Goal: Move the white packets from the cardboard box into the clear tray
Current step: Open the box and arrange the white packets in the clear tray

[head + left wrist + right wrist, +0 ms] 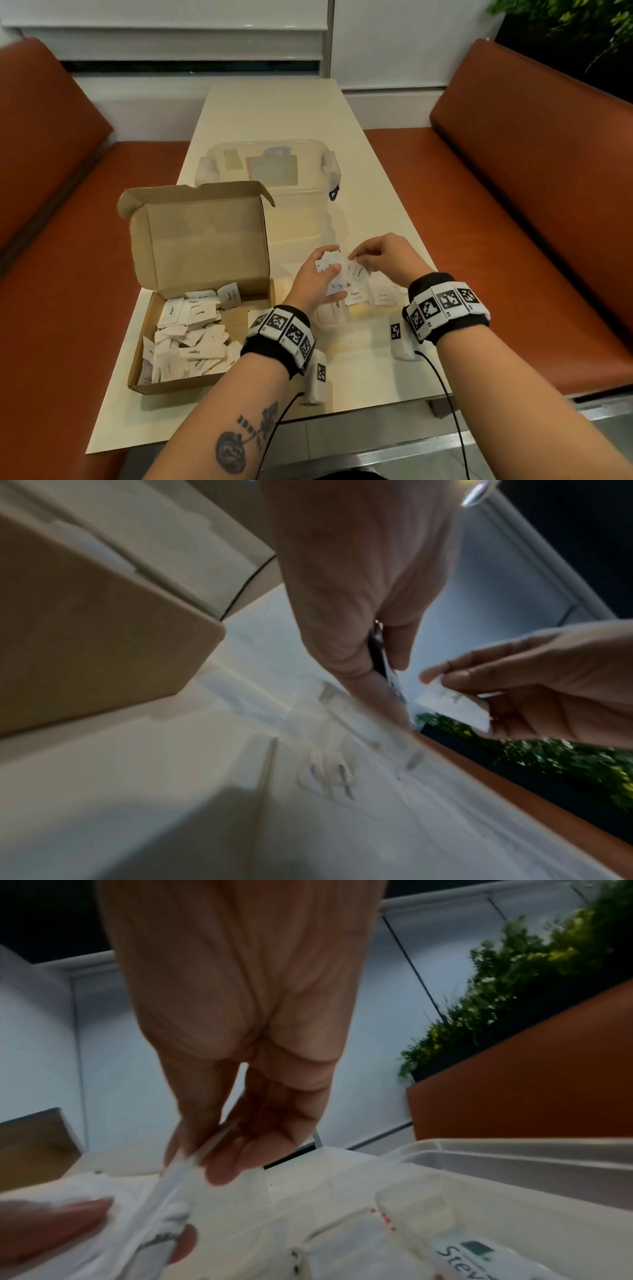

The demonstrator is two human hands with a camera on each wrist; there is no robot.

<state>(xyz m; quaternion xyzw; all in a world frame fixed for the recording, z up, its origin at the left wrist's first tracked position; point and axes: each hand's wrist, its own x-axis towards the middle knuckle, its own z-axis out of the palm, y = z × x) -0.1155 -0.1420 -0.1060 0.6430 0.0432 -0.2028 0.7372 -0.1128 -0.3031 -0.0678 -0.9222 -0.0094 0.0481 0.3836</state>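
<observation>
The left hand [313, 279] grips a small bunch of white packets [329, 265], thumb curled over the top of the bunch, above the clear tray [383, 310] that sits near the desk's [274, 113] front edge, toward its right side. The right hand [378, 257] pinches one packet [356, 269] between thumb and fingertips, right beside the left hand's bunch and touching it. In the left wrist view the pinched packet [459, 704] stands out pale against the right hand's fingers [514, 669]. The tray's compartments already hold some packets, one marked "Pepper" [356, 295] and one with red lettering [383, 297]; the right wrist view shows the tray's dividers and another label starting "Stev" [466, 1259]. The cardboard box [191, 274] stands open at the desk's front left corner, its lid leaning back, with a loose heap of white packets [186, 339] inside, some printed "Sugar". Behind the box and the tray, toward the middle of the desk, is a clear plastic container [270, 171] with clip handles. Orange bench seats [513, 171] flank the desk on both sides, and a green plant [582, 20] sits beyond the right one.
</observation>
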